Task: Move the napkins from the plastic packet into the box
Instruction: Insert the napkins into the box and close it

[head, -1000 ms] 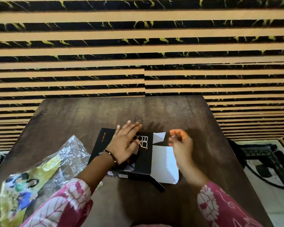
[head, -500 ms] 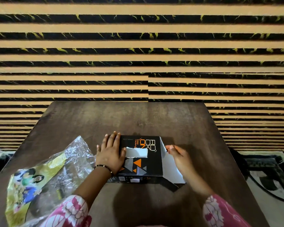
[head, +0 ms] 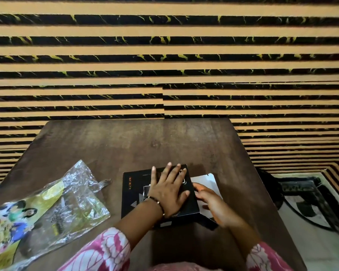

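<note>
Left hand: lying spread and flat (head: 169,189) on the black box (head: 134,194), pressing its top down on the surface (head: 125,145).
Right hand: working (head: 211,200) at the box's right end, fingers curled against the white flap (head: 205,180); whether they are pinching it cannot be told.
Napkins: none showing; judging by the flat packet, they are likely sitting inside the box.
Packet: lying crumpled (head: 53,210) well left of the left hand.
Risk: the flap may be creasing or tearing if forced, and the box sliding if the left palm eases off.
</note>
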Action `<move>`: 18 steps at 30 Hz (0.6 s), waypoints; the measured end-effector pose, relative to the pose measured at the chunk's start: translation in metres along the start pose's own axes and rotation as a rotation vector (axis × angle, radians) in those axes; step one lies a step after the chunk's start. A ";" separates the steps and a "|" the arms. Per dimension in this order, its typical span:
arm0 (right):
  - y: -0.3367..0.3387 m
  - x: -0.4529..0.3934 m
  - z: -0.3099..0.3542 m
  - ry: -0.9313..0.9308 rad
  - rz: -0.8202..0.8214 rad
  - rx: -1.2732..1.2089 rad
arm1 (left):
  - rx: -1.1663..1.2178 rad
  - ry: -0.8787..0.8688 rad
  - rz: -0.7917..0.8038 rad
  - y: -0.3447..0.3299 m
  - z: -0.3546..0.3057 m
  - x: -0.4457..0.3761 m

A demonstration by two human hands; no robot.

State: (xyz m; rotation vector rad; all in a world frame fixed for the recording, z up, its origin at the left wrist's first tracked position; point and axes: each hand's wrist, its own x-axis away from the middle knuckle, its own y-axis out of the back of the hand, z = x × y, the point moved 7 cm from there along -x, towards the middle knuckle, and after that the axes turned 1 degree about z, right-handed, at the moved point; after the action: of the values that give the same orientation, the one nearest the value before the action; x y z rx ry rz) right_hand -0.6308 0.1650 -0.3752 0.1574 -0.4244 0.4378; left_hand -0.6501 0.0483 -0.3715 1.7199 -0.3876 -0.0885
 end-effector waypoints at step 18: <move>0.059 0.005 -0.041 -0.152 0.162 0.750 | -0.038 0.095 -0.121 0.000 -0.018 -0.030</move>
State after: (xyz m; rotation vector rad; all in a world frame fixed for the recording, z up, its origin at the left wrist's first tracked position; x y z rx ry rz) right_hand -0.6377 0.2294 -0.4065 0.8918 -0.4070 0.7342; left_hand -0.6727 0.0747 -0.3732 1.7022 -0.2106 -0.1006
